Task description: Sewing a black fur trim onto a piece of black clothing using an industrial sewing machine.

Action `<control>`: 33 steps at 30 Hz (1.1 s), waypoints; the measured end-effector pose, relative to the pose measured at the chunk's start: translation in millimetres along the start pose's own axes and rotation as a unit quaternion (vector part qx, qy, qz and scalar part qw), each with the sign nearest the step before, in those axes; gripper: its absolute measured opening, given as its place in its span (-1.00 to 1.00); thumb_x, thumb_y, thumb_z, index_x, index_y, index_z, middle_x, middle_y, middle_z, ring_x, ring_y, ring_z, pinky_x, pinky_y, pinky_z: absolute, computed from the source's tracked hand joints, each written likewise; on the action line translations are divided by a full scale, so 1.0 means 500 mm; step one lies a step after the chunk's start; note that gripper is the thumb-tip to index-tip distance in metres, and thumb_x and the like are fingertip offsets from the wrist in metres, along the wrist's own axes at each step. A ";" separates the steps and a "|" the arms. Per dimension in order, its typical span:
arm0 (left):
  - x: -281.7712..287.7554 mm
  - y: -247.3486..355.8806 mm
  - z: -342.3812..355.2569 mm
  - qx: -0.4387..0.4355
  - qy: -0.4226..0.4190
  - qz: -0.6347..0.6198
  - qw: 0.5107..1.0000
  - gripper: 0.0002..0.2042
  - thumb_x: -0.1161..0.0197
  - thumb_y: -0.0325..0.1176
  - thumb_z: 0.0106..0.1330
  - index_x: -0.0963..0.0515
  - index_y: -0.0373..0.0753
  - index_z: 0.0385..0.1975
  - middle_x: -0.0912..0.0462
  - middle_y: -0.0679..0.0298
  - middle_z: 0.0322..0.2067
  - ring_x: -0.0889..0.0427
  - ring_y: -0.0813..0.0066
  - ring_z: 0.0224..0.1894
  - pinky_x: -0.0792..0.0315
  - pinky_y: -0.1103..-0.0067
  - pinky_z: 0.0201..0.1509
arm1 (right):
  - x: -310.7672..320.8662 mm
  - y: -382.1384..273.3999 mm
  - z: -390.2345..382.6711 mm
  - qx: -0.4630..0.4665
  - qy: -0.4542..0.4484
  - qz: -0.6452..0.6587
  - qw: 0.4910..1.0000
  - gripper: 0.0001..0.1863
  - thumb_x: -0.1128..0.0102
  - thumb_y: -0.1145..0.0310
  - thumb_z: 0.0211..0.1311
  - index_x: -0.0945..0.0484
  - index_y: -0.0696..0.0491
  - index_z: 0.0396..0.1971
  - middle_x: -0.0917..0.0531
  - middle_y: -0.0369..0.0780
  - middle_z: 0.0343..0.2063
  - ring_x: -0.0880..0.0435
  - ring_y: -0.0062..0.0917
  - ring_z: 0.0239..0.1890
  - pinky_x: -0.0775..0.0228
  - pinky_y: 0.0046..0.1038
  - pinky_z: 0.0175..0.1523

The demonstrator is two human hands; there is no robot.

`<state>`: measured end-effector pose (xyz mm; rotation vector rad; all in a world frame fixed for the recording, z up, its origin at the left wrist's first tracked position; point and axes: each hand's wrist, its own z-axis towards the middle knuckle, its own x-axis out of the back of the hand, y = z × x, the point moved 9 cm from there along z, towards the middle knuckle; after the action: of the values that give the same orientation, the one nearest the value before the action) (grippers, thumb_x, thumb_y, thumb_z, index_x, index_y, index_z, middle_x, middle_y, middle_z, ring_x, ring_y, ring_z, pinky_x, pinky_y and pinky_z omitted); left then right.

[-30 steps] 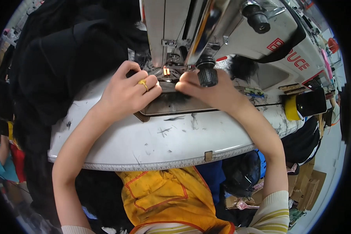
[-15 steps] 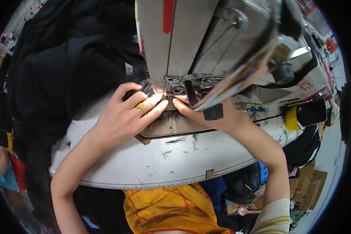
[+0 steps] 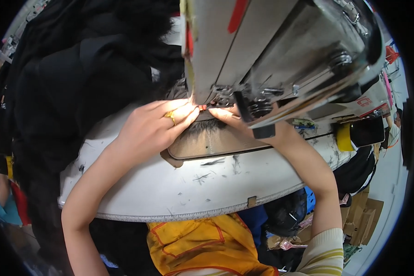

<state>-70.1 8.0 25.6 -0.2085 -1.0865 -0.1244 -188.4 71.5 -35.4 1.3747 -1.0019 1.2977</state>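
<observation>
My left hand (image 3: 156, 126), with a gold-coloured ring, has its fingers pressed together at the lit spot below the white sewing machine's head (image 3: 221, 46), beside a small red piece (image 3: 202, 108). My right hand (image 3: 276, 131) reaches in from the other side, partly covered by the machine, its thumb and forefinger close to my left fingertips. Both sets of fingertips touch something small and dark that I cannot make out. Dark fur or fluff (image 3: 202, 126) lies just below them on the brownish machine plate (image 3: 207, 145).
Black cloth (image 3: 78, 69) heaps up at the left of the white table (image 3: 138, 193). A yellow-and-black box (image 3: 345, 137) stands at the right edge. Cardboard (image 3: 365, 216) and a bag (image 3: 283, 209) are below at the right. Another person's arm (image 3: 3, 193) shows at the far left.
The view has leaned over the machine, whose head now looms larger. My left fingers have straightened and moved to the lit spot, closer to my right hand.
</observation>
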 end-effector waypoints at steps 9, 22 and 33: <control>-0.015 -0.017 -0.004 0.023 -0.005 -0.020 1.000 -0.65 -0.11 -0.46 0.01 -0.56 -0.21 -0.13 -0.62 0.39 -0.21 -0.54 0.53 -0.08 -0.35 0.51 0.13 | 0.031 0.021 0.014 0.004 0.218 -0.010 0.976 -0.83 -0.23 0.23 -0.19 -0.49 -0.03 -0.72 -0.45 -0.30 -0.78 -0.49 -0.42 -0.67 -0.27 -0.37 -0.56; -0.033 -0.081 0.035 -0.034 0.015 0.263 0.964 -0.67 -0.18 -0.46 0.00 -0.52 -0.07 -0.17 -0.51 0.54 -0.12 -0.32 0.67 0.14 0.10 0.22 0.42 | 0.108 0.048 -0.001 0.019 0.283 -0.018 0.959 -0.97 -0.10 0.40 -0.20 -0.49 0.01 -0.68 -0.56 -0.26 -0.61 -0.58 -0.39 -0.53 -0.40 -0.35 -0.44; 0.152 -0.246 -0.095 0.443 0.310 -0.484 0.688 -0.69 -0.15 -0.30 0.28 -0.49 -0.32 -0.05 -0.57 0.19 -0.10 -0.57 0.47 -0.08 -0.44 0.63 0.02 | 0.138 -0.058 -0.083 0.005 0.212 -0.032 0.977 -0.66 -0.14 0.42 -0.06 -0.55 -0.07 -0.18 -0.61 -0.36 -0.35 -0.56 -0.55 -0.29 -0.39 -0.51 -0.25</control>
<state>-18.9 -122.7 84.7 1.2534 -0.3607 -0.5525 -162.3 121.3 29.2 1.0639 -0.6548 1.4674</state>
